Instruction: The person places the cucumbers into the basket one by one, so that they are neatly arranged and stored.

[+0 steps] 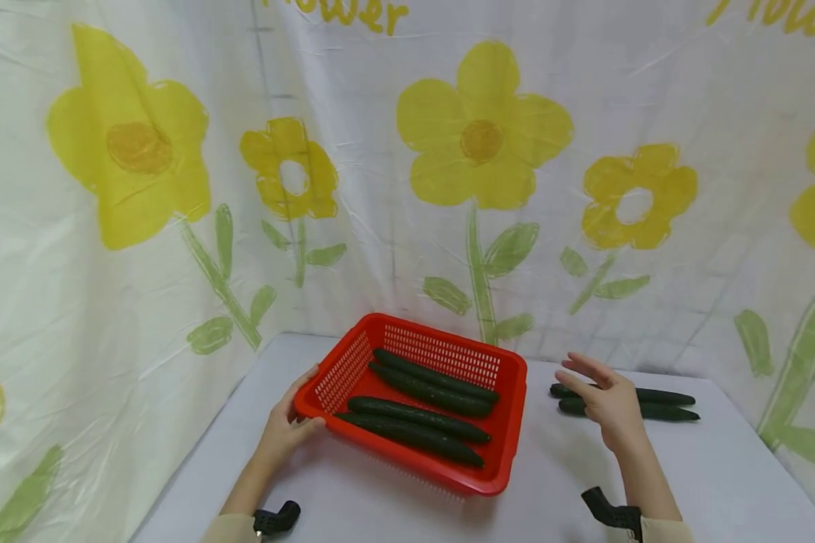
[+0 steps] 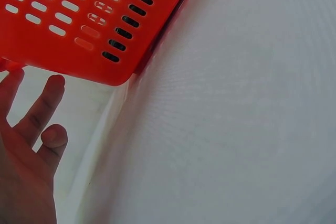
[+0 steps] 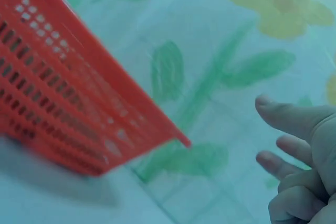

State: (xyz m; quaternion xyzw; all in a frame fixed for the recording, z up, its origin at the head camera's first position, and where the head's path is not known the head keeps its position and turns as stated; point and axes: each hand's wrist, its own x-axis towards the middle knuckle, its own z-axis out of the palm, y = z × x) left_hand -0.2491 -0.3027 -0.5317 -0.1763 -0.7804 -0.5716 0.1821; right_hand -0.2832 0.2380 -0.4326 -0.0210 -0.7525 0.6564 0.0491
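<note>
A red plastic basket with perforated walls stands at the middle of the white table, turned at an angle. Several dark green cucumbers lie lengthwise inside it. My left hand holds the basket's left corner, thumb on the near side and fingers along the left rim. Fingertips meet the red edge in the left wrist view, while lower fingers stay apart from it. To the right of the basket, my right hand hovers with spread, slightly bent fingers and nothing between them. Beyond it lie two more cucumbers, partly hidden by the hand.
The white table extends around the basket. Behind it hangs a pale curtain printed with yellow flowers and green leaves, and it also runs along the left side. A black strap device sits on each wrist.
</note>
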